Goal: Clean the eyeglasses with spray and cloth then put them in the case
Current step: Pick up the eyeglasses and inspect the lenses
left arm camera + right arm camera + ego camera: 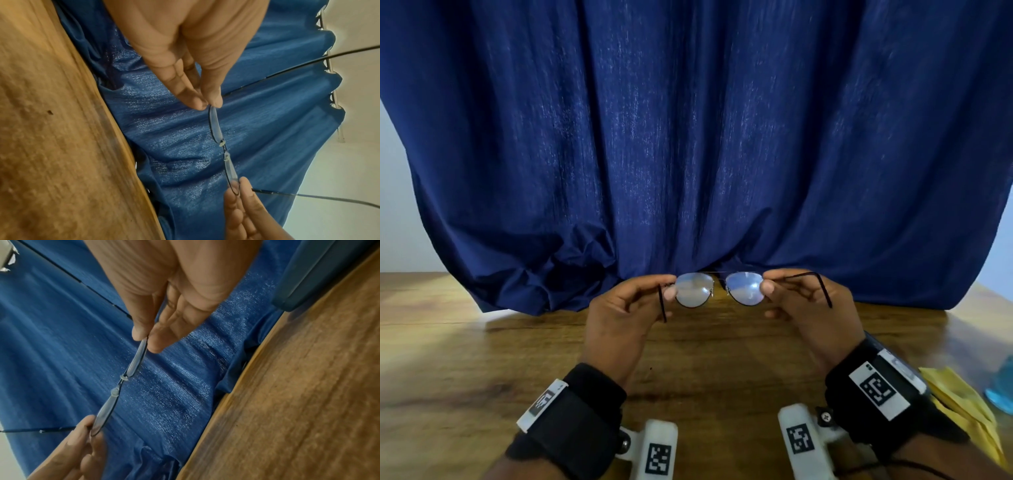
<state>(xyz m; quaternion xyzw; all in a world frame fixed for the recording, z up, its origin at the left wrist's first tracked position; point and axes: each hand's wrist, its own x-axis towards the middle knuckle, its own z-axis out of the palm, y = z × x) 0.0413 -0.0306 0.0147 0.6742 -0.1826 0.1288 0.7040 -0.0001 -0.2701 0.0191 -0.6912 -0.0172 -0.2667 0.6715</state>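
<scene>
The eyeglasses are held up in the air above the wooden surface, in front of the blue curtain that hangs behind them, lenses facing the person and both temple arms unfolded. The left hand pinches the outer edge of the left lens rim between thumb and forefinger; the right hand pinches the outer edge of the right lens the same way, its other fingers loosely curled. To the right of the eyeglasses and nearer the person, a yellow cloth lies on the surface, with a pale blue, blurred object just beside it at the frame edge; what it is cannot be told
</scene>
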